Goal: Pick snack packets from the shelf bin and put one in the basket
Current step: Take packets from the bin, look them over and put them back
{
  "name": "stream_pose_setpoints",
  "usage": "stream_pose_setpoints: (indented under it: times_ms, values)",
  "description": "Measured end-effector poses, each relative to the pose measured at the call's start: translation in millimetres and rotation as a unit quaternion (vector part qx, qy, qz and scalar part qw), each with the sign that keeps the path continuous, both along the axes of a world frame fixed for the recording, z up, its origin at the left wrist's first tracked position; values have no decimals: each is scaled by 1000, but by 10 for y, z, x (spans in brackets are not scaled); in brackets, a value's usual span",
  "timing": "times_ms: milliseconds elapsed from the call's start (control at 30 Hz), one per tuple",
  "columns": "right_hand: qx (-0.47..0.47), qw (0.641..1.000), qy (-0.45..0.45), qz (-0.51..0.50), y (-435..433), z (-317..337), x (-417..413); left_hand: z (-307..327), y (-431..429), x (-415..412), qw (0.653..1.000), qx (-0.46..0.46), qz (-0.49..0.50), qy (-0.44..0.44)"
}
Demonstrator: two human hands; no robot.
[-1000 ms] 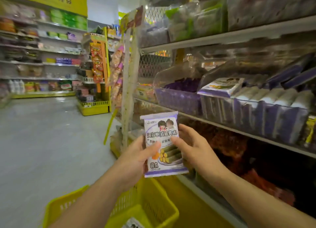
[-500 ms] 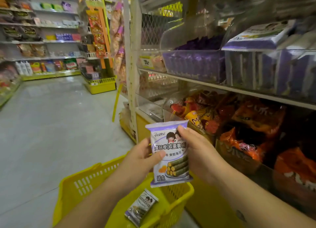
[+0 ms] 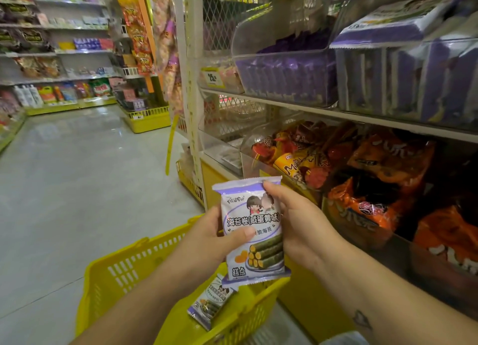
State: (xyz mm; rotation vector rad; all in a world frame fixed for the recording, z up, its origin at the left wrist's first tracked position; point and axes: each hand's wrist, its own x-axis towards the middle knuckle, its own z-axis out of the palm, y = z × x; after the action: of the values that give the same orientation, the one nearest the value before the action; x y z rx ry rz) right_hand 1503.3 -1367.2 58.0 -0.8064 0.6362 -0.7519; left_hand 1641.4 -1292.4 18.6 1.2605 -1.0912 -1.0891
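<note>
Head view: the packet [image 3: 252, 231] is upright in mid-air, a little toward 6 o'clock from the picture's centre, printed face to the camera (white with purple bands at top and bottom, and green rolls drawn on its lower half). Both hands hold it. The left hand [image 3: 207, 241] comes in from 8 o'clock, its thumb pressed flat on the front and its fingers hidden behind. The right hand [image 3: 297, 223] comes in from 4 o'clock, wrapped round the right edge with one fingertip up at the top seal. At 7 o'clock of the packet, lower down, is the yellow basket [image 3: 124, 275]; the packet's bottom edge overlaps the basket's far rim in the picture, but the packet is not inside it. A second packet [image 3: 209, 303] of the same kind lies tilted in the basket, at 6 o'clock of the held one. At 1 o'clock, on an upper shelf, a clear bin [image 3: 284, 70] is filled with purple packs. At 3 o'clock, on the shelf below, are orange bags [image 3: 375, 202]. Grey floor [image 3: 64, 176] spreads from 9 to 10 o'clock, toward stocked shelves [image 3: 51, 60] at 10 o'clock.
</note>
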Motion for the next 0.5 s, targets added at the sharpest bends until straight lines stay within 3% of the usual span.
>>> stream_pose_setpoints:
  times_ms: [233,500]
  values:
    - [-15,999,-19,-32,79,-12,-15,64,-3,-75,994,-61,70,56]
    - [-86,995,-4,-50,125,-64,42,164,49,-74,983,-54,117,133]
